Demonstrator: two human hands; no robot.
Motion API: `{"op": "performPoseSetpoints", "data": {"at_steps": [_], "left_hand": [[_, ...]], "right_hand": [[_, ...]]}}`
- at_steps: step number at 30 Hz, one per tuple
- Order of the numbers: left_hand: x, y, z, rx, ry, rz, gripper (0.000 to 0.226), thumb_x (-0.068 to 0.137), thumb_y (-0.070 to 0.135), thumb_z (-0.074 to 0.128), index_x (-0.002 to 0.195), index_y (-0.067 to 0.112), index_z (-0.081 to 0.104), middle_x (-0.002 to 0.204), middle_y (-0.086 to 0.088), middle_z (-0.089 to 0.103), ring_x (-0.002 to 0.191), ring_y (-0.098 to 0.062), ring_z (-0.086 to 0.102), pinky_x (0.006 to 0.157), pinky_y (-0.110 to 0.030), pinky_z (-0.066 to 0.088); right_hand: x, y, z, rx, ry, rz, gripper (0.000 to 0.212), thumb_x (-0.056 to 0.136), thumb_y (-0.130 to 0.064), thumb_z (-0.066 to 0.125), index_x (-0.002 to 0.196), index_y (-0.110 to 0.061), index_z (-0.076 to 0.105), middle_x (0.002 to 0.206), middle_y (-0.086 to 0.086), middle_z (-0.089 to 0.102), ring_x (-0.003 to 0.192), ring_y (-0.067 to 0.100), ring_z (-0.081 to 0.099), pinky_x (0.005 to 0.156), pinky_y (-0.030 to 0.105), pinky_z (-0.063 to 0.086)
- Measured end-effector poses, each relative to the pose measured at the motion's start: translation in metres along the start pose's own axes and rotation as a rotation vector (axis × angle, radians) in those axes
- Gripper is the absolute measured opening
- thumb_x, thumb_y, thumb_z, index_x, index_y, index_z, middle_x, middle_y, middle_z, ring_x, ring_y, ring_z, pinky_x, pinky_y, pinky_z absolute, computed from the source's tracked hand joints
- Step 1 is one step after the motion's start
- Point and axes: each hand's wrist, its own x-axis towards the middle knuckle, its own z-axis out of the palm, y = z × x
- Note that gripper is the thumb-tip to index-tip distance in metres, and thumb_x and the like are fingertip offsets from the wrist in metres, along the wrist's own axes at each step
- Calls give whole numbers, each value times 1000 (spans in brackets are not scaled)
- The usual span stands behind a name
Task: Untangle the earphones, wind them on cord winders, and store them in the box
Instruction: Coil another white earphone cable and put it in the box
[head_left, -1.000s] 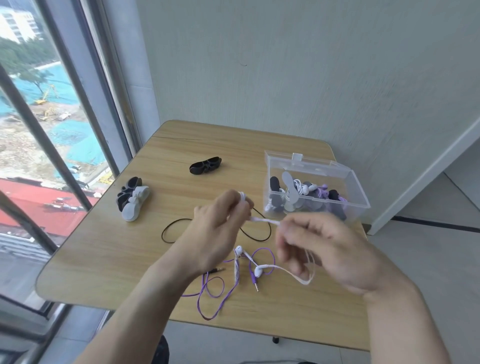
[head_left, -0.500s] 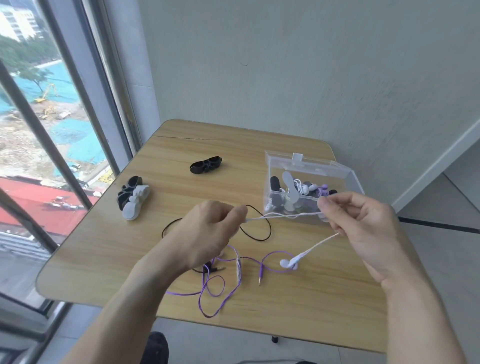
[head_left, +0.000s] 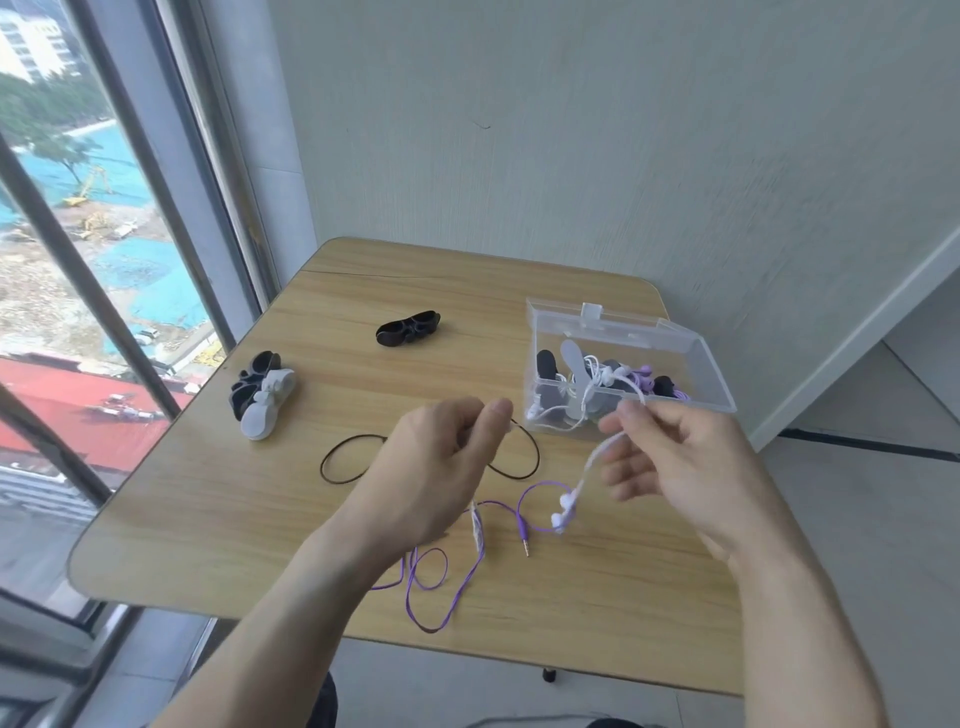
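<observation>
1. the white earphone cord (head_left: 597, 457) hangs from the right hand (head_left: 670, 462), which pinches it between thumb and fingertips; its two earbuds (head_left: 563, 512) dangle just above the tabletop (head_left: 208, 499).
2. the left hand (head_left: 441, 467) is held close to the right, thumb pressed to curled fingers as if pinching the cord's other end; the strand there is too thin to make out, so i cannot tell.
3. the cord looks light, limp and smooth, so it will likely sag, swing and slip through a loose pinch.
4. best to hold it near the buds or the plug, not mid-length, and keep it gently taut.
5. a purple earphone cord (head_left: 452, 597) lies looped under the hands, near enough to snag.
6. spare winders (head_left: 262, 395) wait to the left; the clear box (head_left: 691, 358) on the right already holds wound sets.
</observation>
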Motion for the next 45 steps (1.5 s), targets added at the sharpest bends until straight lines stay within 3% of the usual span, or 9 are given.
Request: {"op": "performPoseSetpoints", "data": {"at_steps": [7, 10, 14, 18, 21, 25, 31, 41, 45], "left_hand": [[1, -5, 7, 121, -104, -65, 51, 102, 42, 41, 63, 11, 27, 56, 1, 25, 53, -15, 20, 47, -27, 21], [1, -4, 2, 138, -135, -125, 51, 101, 42, 40, 64, 9, 27, 59, -5, 28, 54, -17, 23, 49, -31, 24], [2, -5, 3, 133, -104, -137, 54, 101, 46, 37, 66, 5, 32, 59, -6, 33, 52, -15, 25, 47, -28, 25], [1, -5, 5, 104, -98, -119, 50, 101, 48, 42, 65, 13, 34, 54, 5, 35, 51, -13, 31, 47, -22, 31], [0, -8, 4, 128, -144, -102, 50, 100, 49, 45, 66, 12, 38, 54, 4, 41, 50, -13, 33, 47, -23, 30], [-2, -7, 12, 89, -180, -102, 53, 99, 50, 47, 72, 5, 50, 62, -10, 56, 56, -22, 45, 55, -37, 42], [-6, 1, 30, -18, -189, -124, 37, 102, 39, 44, 80, 17, 64, 73, 7, 71, 69, -7, 64, 69, -29, 52], [0, 6, 33, -268, -42, -254, 35, 104, 32, 41, 81, 14, 62, 77, 12, 75, 59, 3, 56, 60, -19, 41], [1, 10, 30, -438, -170, -268, 36, 107, 26, 38, 78, 12, 57, 84, 4, 76, 67, -8, 63, 66, -26, 41]], "right_hand": [[1, -16, -5, 513, 46, -177, 37, 100, -30, 47, 72, -8, 57, 73, 6, 65, 68, 20, 63, 61, 31, 56], [5, -10, -17, 321, 195, -181, 47, 106, -30, 42, 63, -14, 49, 62, 2, 63, 66, 24, 64, 73, 39, 53], [6, 1, -23, 40, 253, -201, 46, 105, -36, 47, 66, -15, 57, 50, -4, 47, 48, 18, 44, 60, 35, 42], [8, 8, -28, -227, 250, -212, 42, 103, -39, 51, 71, -16, 67, 56, -6, 61, 54, 10, 56, 69, 39, 50], [8, 7, -27, -201, 253, -192, 39, 102, -37, 52, 74, -16, 68, 57, -8, 62, 53, 9, 55, 60, 36, 51], [0, -7, -13, 303, 78, -117, 33, 94, -30, 55, 81, -3, 67, 63, 2, 61, 56, 14, 60, 51, 30, 57], [-6, -13, 15, 628, -181, -90, 31, 96, -22, 48, 89, 1, 68, 75, 11, 66, 70, 23, 68, 67, 35, 60], [-9, -18, 23, 627, -216, -15, 34, 101, -26, 44, 82, -7, 63, 62, 4, 43, 51, 15, 41, 56, 31, 53], [-9, -15, 19, 487, -228, 88, 34, 103, -26, 45, 80, -6, 62, 57, 0, 30, 46, 12, 28, 46, 26, 41]]}}
